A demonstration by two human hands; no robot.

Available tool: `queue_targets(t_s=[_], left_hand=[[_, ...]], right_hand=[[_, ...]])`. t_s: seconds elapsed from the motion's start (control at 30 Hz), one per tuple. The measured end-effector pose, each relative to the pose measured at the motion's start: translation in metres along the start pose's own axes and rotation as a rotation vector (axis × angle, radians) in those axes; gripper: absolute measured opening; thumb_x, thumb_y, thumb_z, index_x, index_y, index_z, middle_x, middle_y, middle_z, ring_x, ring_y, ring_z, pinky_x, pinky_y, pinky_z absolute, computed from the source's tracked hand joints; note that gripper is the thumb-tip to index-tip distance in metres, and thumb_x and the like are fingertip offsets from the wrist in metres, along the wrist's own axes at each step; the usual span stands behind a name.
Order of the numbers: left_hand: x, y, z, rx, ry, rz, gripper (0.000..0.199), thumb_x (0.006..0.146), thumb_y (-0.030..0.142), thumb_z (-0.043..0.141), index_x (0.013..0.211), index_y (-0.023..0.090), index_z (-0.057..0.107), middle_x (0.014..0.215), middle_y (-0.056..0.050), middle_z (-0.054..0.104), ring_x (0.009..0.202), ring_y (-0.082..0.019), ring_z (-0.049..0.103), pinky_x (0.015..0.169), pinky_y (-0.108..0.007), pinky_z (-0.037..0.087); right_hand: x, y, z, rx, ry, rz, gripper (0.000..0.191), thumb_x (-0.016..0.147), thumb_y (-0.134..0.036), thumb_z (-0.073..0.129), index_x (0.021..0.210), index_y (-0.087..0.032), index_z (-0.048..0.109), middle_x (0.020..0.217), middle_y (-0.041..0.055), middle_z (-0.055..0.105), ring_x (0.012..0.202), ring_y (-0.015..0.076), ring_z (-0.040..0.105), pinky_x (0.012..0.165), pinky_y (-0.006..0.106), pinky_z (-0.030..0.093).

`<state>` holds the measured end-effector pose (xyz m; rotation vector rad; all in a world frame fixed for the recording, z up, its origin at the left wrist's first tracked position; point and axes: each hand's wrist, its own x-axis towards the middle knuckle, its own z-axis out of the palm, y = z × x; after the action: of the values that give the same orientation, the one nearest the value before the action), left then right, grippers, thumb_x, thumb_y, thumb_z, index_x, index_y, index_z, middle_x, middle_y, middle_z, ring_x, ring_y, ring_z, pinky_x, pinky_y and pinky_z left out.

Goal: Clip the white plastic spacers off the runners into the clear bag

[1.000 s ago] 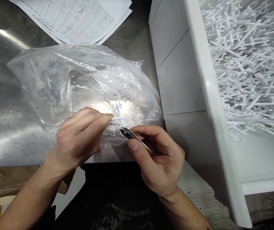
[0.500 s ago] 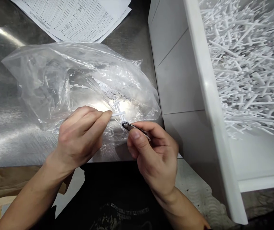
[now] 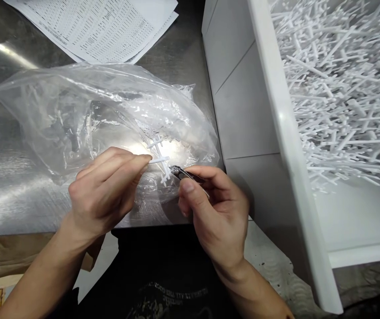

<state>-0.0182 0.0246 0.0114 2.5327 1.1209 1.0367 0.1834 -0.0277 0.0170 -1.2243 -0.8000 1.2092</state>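
My left hand [image 3: 106, 190] pinches the stem end of a white plastic sprue [image 3: 159, 159], a branched piece with short cross arms. In my right hand [image 3: 213, 208] is a metal nail clipper [image 3: 190, 175], held between thumb and fingers. Its jaws are just right of the sprue's lower branches; whether they touch cannot be made out. Below both lies a clear plastic bag [image 3: 60, 102] spread on the metal table, with small pale pieces [image 3: 110, 122] seen inside it.
To the right, a large white bin [image 3: 289, 133] holds a heap of white plastic sprues [image 3: 346, 102]. Printed sheets [image 3: 97, 26] lie at the back of the metal table [image 3: 4, 195]. Brown cardboard [image 3: 10, 257] shows below the table's front edge at left.
The sprue has shifted slightly left with my left hand and turned, so its lower branches now stand apart from the clipper's jaws. My right hand has barely moved.
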Motion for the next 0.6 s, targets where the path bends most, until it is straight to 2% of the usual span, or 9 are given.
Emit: queue_targets(t_s=[0.17,0.4,0.6], left_hand=[[-0.0013,-0.0021,-0.0010,-0.024,0.013,0.051,0.019,0.107,0.005,0.065,0.120,0.013,0.075,0.094,-0.007,0.077,0.091,-0.018,0.077,0.088,-0.034,0.064],[-0.0038,-0.0043,-0.0019,-0.061,0.023,0.058,0.024,0.106,0.005,0.068,0.126,0.016,0.075,0.100,-0.004,0.079,0.096,-0.017,0.077,0.093,-0.033,0.065],[-0.0018,-0.0044,0.0003,-0.059,0.009,0.065,0.019,0.105,0.004,0.067,0.121,0.010,0.075,0.098,-0.006,0.078,0.094,-0.016,0.075,0.092,-0.032,0.062]], right_hand=[[0.0001,-0.0011,0.0011,0.010,0.004,-0.005,0.009,0.097,-0.018,0.085,0.102,-0.024,0.081,0.070,-0.0069,0.072,0.052,0.0071,0.058,0.047,0.018,0.047],[-0.0040,0.0009,0.0014,-0.047,0.033,-0.091,0.019,0.094,-0.012,0.086,0.108,-0.025,0.083,0.078,-0.0062,0.075,0.059,0.0069,0.060,0.056,0.019,0.054],[-0.0007,0.0027,0.0015,-0.026,0.031,-0.050,0.005,0.101,-0.020,0.084,0.105,-0.023,0.083,0.072,-0.0064,0.074,0.053,0.0067,0.061,0.049,0.017,0.051]])
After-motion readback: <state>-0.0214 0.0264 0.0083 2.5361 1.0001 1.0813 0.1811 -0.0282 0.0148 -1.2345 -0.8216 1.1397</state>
